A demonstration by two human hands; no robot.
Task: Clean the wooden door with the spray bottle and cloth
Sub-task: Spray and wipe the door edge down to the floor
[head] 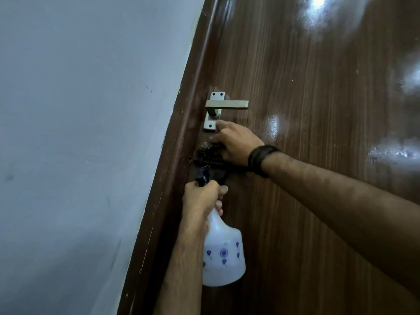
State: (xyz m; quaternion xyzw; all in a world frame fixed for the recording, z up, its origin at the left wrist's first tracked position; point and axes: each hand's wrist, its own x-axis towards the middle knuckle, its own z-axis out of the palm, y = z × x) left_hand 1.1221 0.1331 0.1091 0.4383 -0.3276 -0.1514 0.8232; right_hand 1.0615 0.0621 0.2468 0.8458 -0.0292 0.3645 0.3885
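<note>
A dark brown wooden door with glossy wet patches fills the right side of the view. My left hand grips the neck of a white spray bottle with blue flower prints; its dark nozzle points up toward the door. Just below the metal lever handle, my right hand presses a dark cloth against the door near its left edge. A dark band sits on my right wrist.
A pale grey-blue wall lies to the left of the brown door frame. The handle's metal backplate with screws sits right above my right hand. Light reflects off the door's upper right part.
</note>
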